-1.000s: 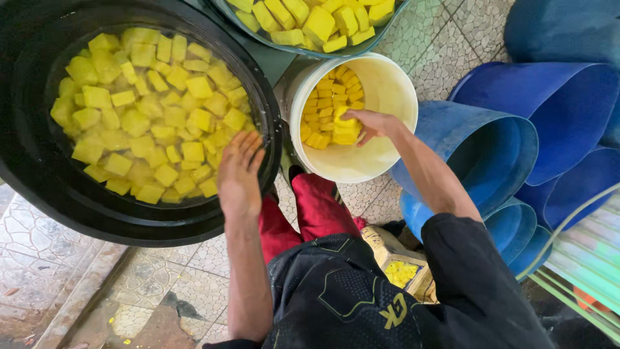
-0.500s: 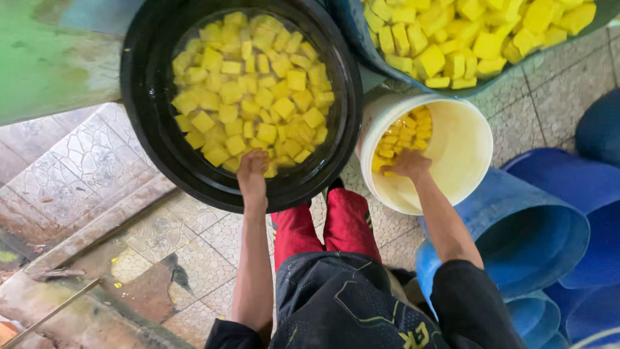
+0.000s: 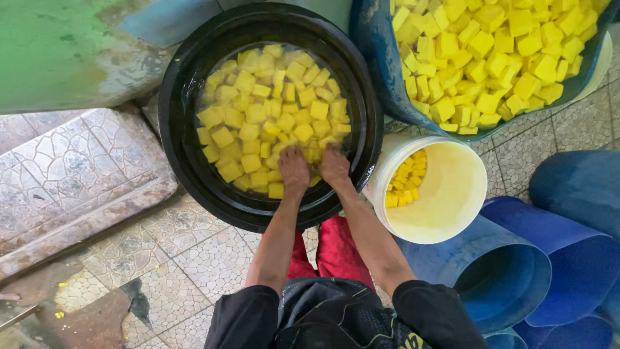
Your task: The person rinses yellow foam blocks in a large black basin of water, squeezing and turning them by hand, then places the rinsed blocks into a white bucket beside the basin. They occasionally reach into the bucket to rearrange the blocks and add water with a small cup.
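Both hands are now working inside the black tub [image 3: 177, 148], where half a second ago only the left hand was resting at its near rim and the right hand was reaching into the white bucket [image 3: 452, 213]. The right hand [image 3: 334, 165] is now lying just beside the left hand [image 3: 294, 169], both pressing down among the yellow cubes [image 3: 271, 116] at the near edge of the black tub. The fingers of each are dipping under the cubes and the water, so it cannot be told how far they are curled or whether they are closed on any cubes; the backs of the hands and the wrists are showing above the surface.

The yellow cubes are floating in a dense layer across the black tub, filling most of its water surface. The white bucket is standing just to the right of the black tub, touching or nearly touching its rim, and is holding only a small cluster of cubes [image 3: 403, 181] along its left wall, with no hand in it. Judging from this, the work has shifted from the white bucket to the contents of the black tub.

Beyond the black tub to the right, a blue basin [image 3: 381, 77] is holding a heaped pile of the same cubes. Blue drums [image 3: 516, 271] are lying on the tiled floor [image 3: 194, 265] to the right of the white bucket.
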Motion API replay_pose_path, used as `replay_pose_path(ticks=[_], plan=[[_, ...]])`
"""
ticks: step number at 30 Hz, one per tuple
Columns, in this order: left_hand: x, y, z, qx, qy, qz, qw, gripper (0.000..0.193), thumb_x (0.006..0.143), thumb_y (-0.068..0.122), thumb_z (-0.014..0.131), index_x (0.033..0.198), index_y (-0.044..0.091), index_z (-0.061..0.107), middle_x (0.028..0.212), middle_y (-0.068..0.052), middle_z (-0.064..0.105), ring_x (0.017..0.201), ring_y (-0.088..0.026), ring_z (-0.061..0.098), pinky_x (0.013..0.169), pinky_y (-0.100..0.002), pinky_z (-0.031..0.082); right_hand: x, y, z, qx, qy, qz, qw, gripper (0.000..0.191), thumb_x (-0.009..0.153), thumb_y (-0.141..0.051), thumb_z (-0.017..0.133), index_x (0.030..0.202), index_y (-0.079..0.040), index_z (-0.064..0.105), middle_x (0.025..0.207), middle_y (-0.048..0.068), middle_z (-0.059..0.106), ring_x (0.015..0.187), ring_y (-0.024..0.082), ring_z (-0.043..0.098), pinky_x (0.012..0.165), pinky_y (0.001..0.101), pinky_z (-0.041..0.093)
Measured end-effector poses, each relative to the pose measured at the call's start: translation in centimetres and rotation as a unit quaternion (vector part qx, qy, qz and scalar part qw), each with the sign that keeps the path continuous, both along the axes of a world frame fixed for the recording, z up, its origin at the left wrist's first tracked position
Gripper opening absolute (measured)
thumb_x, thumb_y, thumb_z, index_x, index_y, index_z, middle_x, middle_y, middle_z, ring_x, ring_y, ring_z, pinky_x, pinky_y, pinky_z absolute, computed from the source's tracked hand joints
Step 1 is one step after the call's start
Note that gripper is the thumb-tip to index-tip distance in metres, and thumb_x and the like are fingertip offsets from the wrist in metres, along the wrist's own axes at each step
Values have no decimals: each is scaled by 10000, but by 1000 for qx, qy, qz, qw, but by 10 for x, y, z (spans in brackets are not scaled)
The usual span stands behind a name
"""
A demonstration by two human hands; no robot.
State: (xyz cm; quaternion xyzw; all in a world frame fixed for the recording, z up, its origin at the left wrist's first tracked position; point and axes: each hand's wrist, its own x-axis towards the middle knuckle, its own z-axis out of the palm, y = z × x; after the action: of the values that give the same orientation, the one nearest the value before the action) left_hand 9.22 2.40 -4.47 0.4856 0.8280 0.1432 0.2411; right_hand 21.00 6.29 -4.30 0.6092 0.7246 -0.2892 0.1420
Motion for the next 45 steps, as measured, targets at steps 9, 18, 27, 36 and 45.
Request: replay_pose_path(ticks=[9, 18, 27, 36, 45], plan=[[-20, -26, -13, 65, -277, 281, 916, 346, 785, 92, 711, 1109, 31, 604, 1117, -179, 597, 1078, -365, 555, 918, -468, 459, -28, -4, -10, 132, 16, 24, 991, 451, 778, -262, 767, 1095, 6, 592, 1109, 224, 626, 1094, 434, 610, 864, 516, 540], [-48, -21, -17, -4, -718, 497, 487, 263, 963, 395, 541, 1027, 155, 628, 901, -50, 651, 811, -245, 638, 655, -449, 523, -29, 30, -1, 111, 243, 27, 963, 272, 907, -193, 676, 1157, -86, 690, 1124, 131, 672, 1126, 366, 641, 956, 468, 534], [-51, -39, -10, -13, -788, 434, 436, 344, 995, 402, 601, 1139, 93, 639, 986, -115, 693, 871, -292, 668, 647, -450, 512, -57, 58, -12, 128, -35, 48, 990, 619, 719, -294, 825, 1205, 38, 634, 1300, 255, 537, 1220, 452, 516, 945, 537, 475], [-56, -39, -15, 18, -792, 434, 429, 316, 962, 295, 586, 1214, 107, 619, 1109, -102, 705, 989, -283, 680, 813, -492, 563, -34, 40, -16, 47, 203, -144, 967, 348, 890, -214, 794, 1144, -18, 661, 1012, 121, 701, 910, 270, 650, 800, 406, 534], [-45, -37, -41, 11, -785, 414, 460, 238, 988, 279, 602, 1161, 122, 650, 1031, -60, 715, 905, -234, 683, 668, -418, 531, 68, 83, 17, -4, 542, -429, 723, 173, 996, -160, 687, 1135, -76, 626, 970, 28, 706, 812, 115, 662, 749, 293, 566]])
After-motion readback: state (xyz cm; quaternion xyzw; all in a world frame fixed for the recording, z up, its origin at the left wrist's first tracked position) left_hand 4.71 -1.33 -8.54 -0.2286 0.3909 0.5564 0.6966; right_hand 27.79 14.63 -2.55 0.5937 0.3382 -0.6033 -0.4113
